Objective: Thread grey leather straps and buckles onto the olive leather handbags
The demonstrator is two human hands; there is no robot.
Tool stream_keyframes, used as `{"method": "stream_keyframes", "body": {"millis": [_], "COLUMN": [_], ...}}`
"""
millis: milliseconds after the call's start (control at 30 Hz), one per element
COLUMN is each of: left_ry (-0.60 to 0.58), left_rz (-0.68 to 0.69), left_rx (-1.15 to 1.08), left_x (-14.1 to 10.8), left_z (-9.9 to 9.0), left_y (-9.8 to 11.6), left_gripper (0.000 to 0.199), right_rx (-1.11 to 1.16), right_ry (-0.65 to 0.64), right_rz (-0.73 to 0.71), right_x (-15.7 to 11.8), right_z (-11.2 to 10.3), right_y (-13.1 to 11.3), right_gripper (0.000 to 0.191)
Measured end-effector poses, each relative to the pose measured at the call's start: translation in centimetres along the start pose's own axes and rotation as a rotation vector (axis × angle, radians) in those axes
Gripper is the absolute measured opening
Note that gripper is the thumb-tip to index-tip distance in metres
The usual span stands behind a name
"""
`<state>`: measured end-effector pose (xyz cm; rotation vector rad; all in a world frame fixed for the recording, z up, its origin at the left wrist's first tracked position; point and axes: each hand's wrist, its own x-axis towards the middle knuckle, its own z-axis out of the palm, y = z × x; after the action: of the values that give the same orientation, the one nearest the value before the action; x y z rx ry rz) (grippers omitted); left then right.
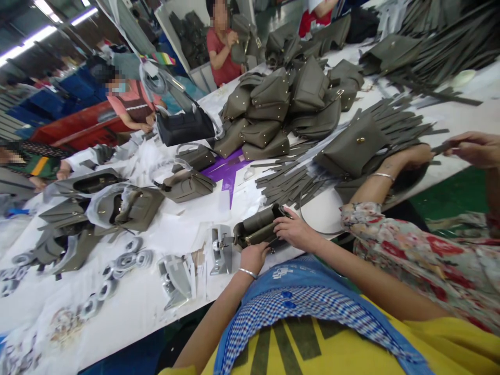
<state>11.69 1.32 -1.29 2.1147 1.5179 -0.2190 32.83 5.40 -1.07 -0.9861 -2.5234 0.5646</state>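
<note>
An olive-green handbag [255, 224] lies on the white table right before me, its opening towards me. My left hand [253, 258] grips its near edge, fingers bent and partly hidden behind the bag. Around the bag's right end my right hand [297, 229] is curled, with the fingers over the top edge. A thin strap [324, 233] loops out to the right of the bag. Just left of the bag stands a grey metal device [221, 250], close to my left hand but apart from it.
Olive bags [269, 104] are heaped across the table, beside loose strips [289, 179]. Left lie more bags [133, 208], pale rolls [127, 260] and a second grey device [174, 281]. A co-worker's floral sleeve [398, 250] reaches in on my right. Other people work opposite.
</note>
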Motion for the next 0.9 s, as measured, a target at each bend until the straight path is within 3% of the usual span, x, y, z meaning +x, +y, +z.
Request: {"method": "stream_keyframes", "body": {"millis": [67, 133, 233, 333, 400, 667, 900], "left_ry": [-0.020, -0.023, 0.015, 0.088, 0.133, 0.137, 0.151], "left_rz": [0.005, 0.035, 0.075, 0.125, 0.147, 0.146, 0.145], "left_rx": [-0.014, -0.060, -0.123, -0.156, -0.163, -0.185, -0.179], "left_x": [-0.1, -0.3, -0.4, -0.6, -0.8, -1.8, -1.9], "left_z": [0.8, 1.3, 1.6, 1.6, 1.7, 2.8, 3.4], "left_y": [0.1, 0.1, -0.1, -0.2, -0.3, -1.5, -2.5], "left_gripper": [0.030, 0.027, 0.026, 0.027, 0.028, 0.030, 0.033], "right_rx": [0.124, 0.236, 0.294, 0.267, 0.242, 0.171, 0.190], "right_ry": [0.041, 0.187, 0.398, 0.409, 0.392, 0.346, 0.356], "right_rz": [0.023, 0.171, 0.603, 1.044, 1.205, 1.500, 1.526], "right_x": [0.0, 0.1, 0.7, 1.7, 2.1, 2.4, 2.4], "right_z": [-0.6, -1.2, -1.6, -1.4, -1.2, -2.4, -4.3], "right_y": [0.2, 1.3, 4.7, 9.6, 12.6, 20.3, 23.6], "right_gripper": [0.017, 0.023, 0.028, 0.029, 0.035, 0.055, 0.038]}}
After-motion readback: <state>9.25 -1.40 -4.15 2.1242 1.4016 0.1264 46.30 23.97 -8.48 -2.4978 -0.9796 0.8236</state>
